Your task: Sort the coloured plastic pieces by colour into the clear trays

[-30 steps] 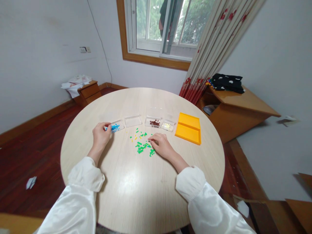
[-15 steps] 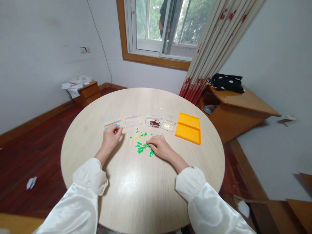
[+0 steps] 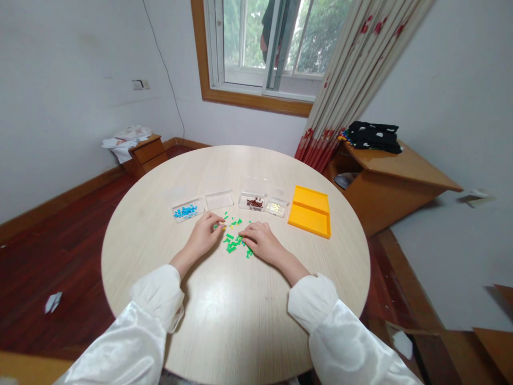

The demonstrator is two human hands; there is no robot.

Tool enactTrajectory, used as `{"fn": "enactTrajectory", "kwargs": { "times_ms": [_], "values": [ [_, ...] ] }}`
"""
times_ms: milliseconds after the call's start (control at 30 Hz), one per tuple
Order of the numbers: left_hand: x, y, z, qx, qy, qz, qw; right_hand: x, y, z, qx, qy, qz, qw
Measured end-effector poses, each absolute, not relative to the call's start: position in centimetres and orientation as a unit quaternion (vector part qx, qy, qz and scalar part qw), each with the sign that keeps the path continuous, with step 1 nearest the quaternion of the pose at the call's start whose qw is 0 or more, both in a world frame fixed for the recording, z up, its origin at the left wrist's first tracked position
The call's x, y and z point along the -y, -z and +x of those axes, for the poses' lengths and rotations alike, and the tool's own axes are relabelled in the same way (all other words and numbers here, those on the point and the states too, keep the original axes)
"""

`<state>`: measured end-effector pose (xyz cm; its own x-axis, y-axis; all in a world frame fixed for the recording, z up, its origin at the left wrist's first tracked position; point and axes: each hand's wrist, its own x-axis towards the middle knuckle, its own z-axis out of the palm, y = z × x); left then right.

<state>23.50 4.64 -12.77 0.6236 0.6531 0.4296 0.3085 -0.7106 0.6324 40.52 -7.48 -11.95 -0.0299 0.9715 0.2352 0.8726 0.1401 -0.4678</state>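
A scatter of small green and yellow pieces [image 3: 233, 241] lies on the round wooden table [image 3: 224, 315]. My left hand [image 3: 205, 233] rests at the left edge of the scatter, fingertips pinched near a yellow piece. My right hand [image 3: 260, 240] lies on the scatter's right side, fingers curled down onto the pieces. Behind them stand small clear boxes: one with blue pieces [image 3: 186, 210], an empty one [image 3: 218, 200], one with dark red pieces [image 3: 252, 201] and one with pale pieces [image 3: 276, 207].
An orange tray [image 3: 310, 209] sits right of the clear boxes. A wooden cabinet [image 3: 385, 182] with dark clothes stands to the right, a curtain [image 3: 352, 69] and window behind. A small wooden box [image 3: 145, 152] stands on the floor at left.
My left hand has left the box of blue pieces and moved right to the scatter of green and yellow pieces. My right hand has hardly moved.
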Motion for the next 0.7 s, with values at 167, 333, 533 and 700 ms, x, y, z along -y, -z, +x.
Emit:
{"fn": "enactTrajectory", "kwargs": {
  "times_ms": [167,333,533,700],
  "values": [
    [-4.2,12.9,24.0,-0.286,-0.324,0.857,0.281,7.4,11.9,40.4,0.708,-0.094,-0.654,0.249],
    [-3.7,13.1,24.7,-0.278,-0.307,0.864,0.287,7.3,11.8,40.1,0.705,-0.088,-0.661,0.239],
    [-3.7,13.0,24.6,-0.28,-0.304,0.863,0.289,7.4,11.8,39.9,0.708,-0.075,-0.662,0.234],
    [-3.9,12.8,24.5,-0.287,-0.328,0.854,0.283,7.5,11.8,39.8,0.707,-0.069,-0.66,0.244]
  ]
}}
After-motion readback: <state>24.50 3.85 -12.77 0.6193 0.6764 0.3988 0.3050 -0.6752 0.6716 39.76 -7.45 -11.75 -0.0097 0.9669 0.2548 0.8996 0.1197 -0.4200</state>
